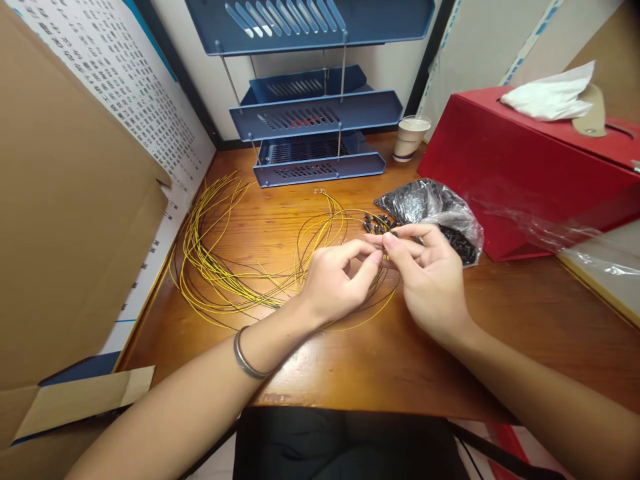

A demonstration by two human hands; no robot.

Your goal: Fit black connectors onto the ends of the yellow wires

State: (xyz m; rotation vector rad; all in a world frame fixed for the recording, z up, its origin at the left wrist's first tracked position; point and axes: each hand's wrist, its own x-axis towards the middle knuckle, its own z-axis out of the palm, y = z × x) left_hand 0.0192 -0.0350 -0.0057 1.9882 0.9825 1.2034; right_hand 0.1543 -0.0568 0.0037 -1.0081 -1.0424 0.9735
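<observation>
My left hand [340, 277] and my right hand [434, 283] meet fingertip to fingertip above the table. The left thumb and forefinger pinch thin wire, with short yellow bits showing at the tips. Between the right thumb and fingers a small black connector [394, 233] peeks out, mostly covered. Just behind the fingers lie several black connectors [373, 221] with wires attached. Yellow and black wires [210, 290] spread in loose loops to the left and pass under my left hand. Behind the right hand sits a clear plastic bag [420, 199] full of small black pieces.
A blue tiered letter tray [320, 175] stands at the back of the wooden table [330, 373]. Right of it are a paper cup [411, 140] and a large red box [500, 167] with white tissue on top. A cardboard box [75, 187] borders the left.
</observation>
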